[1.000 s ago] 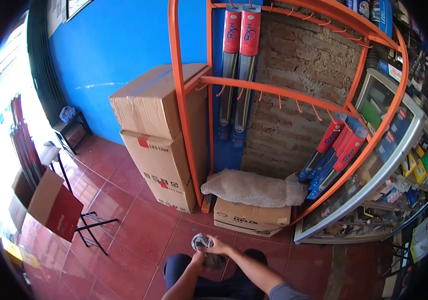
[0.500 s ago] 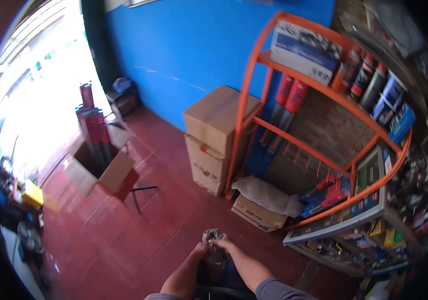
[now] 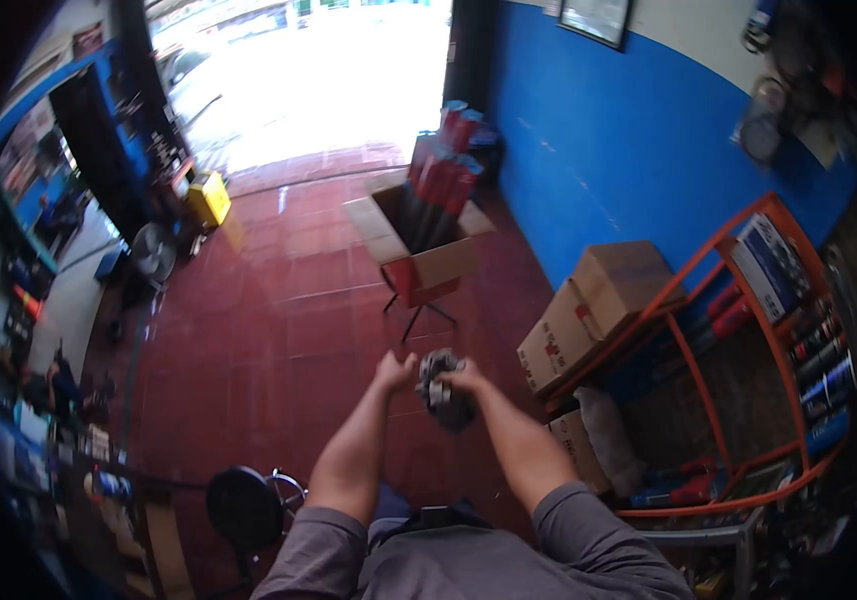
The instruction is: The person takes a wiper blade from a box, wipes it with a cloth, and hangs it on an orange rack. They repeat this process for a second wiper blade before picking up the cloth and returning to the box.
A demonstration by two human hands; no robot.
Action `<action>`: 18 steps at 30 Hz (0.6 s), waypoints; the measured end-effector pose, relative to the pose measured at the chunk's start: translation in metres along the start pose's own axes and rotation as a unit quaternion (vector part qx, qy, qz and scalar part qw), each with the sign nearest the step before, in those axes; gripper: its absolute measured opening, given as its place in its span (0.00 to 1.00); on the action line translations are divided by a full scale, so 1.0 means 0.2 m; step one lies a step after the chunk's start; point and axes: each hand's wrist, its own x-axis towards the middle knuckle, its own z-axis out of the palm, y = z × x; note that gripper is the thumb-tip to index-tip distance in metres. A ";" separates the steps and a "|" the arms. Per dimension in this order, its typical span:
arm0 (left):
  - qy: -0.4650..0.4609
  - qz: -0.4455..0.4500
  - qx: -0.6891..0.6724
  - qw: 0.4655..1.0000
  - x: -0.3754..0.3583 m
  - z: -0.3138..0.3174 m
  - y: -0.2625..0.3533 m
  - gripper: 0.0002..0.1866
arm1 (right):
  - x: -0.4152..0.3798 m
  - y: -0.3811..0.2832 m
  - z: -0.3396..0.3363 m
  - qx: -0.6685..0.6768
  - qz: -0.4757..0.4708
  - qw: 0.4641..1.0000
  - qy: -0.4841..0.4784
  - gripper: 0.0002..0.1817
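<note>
Since half a second ago the view has swung left, away from the orange rack [image 3: 739, 330] and toward the bright doorway, and both arms have risen from the lap to chest height, carrying the grey rag [image 3: 444, 388] with them.

Red floor tiles [image 3: 279, 300] fill the middle of the room. Against the blue wall [image 3: 609, 150] at the right edge of the floor, two stacked cardboard boxes [image 3: 594, 310] stand closed, just beside the rack's near post; what they hold cannot be told. Nearer the doorway an open carton [image 3: 419, 240] sits on a folding stand, flaps spread, with red-capped long packages [image 3: 444, 165] standing upright in it. At the rack's foot another box [image 3: 579, 440] lies under a bubble-wrap bundle [image 3: 614, 440].

The right hand [image 3: 469, 378] is closed around the rag, which bunches out to the left of its fingers and droops below them. The left hand [image 3: 394, 372] is loosely curled just beside the rag's left edge; whether it pinches a corner or only touches is not clear. The rag hangs in the air between the hands, above the floor's middle.

By the look of it the rag is light, soft and limp, neither slippery nor fragile; it should gather easily, best taken by a bunched fold or a corner.
</note>
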 end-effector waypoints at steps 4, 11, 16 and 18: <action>0.097 0.010 0.005 0.995 0.15 -0.75 0.13 0.31 | 0.10 -0.70 0.06 -0.038 -0.072 0.996 0.034 0.47; 0.153 -0.039 -0.002 0.987 0.29 -1.75 -0.09 0.31 | 0.25 -1.72 0.43 0.029 -0.126 0.992 -0.009 0.43; 0.151 -0.075 -0.046 0.985 0.52 -2.02 -0.33 0.31 | 0.31 -2.12 0.70 0.040 -0.152 0.986 -0.051 0.41; 0.126 -0.095 -0.085 0.984 0.64 -2.08 -0.40 0.33 | 0.50 -2.17 0.83 0.027 -0.148 0.988 -0.045 0.39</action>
